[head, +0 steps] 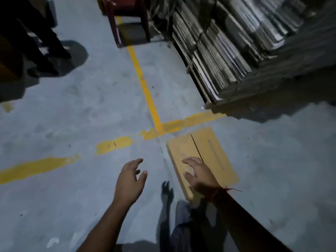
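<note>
Right hand (200, 176) over flat cardboard box (214, 148), left hand (130, 179) beside, both wide, seemingly not touching. Grip opposite long edges, lift level.

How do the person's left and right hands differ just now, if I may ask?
The left hand is seen against bare grey floor, while the right hand is seen against the flat cardboard box. The right wrist wears a red thread; the left wrist is bare. Both hands are open, fingers loosely spread, and hold nothing; whether the right hand touches the box cannot be told.
</note>
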`<state>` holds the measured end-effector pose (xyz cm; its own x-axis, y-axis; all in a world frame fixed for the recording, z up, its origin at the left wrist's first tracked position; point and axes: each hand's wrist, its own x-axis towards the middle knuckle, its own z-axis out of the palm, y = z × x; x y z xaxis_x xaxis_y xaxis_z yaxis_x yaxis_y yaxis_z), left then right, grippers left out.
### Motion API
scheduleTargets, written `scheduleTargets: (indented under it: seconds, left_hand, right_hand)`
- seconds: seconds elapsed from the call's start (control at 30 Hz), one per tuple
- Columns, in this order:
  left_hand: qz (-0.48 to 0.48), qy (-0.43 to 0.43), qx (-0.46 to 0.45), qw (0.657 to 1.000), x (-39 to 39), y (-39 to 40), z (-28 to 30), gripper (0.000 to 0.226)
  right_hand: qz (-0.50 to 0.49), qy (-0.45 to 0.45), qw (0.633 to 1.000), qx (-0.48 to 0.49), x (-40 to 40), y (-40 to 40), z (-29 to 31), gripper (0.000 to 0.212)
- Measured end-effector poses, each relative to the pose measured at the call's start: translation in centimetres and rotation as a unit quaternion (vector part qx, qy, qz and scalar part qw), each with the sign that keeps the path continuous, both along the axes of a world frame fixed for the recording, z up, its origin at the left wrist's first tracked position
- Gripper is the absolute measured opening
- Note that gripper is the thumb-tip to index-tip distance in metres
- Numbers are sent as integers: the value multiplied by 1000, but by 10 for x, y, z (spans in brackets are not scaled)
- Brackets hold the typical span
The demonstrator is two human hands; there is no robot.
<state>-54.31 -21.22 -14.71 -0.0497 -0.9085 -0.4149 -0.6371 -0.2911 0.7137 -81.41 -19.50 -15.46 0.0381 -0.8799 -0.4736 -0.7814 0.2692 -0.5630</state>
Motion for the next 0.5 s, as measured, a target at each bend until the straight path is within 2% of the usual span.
scheduleTargets:
  seconds: [0.07,0.1,0.17,0.23,0.3,0.4,0.5]
  left_hand:
    - [11,-3,40,999,-48,2,-50,47]
    - [17,-4,58,998,-72,1,-78,50]
    - [21,-8,95,995,-116,-6,-138,56]
    - [28,-21,127,991,-154,-14,-200,66]
    - [30,-42,149,988,-188,-23,-261,81]
    - [38,-53,165,984,-239,-31,-340,94]
    - [82,-65,210,972,-276,-35,-391,100]
  right_hand:
    - [-16,20,1000,4,-43,-6,-49,41]
    - [-20,26,999,-1,-65,-7,-81,44]
    - [-36,8,999,-18,-106,-10,-148,65]
    - [-63,9,998,21,-139,-16,-207,52]
    - [-77,32,996,36,-166,-24,-256,52]
    - [-44,85,994,55,-208,-36,-334,55]
    - [-10,151,985,76,-244,-48,-393,68]
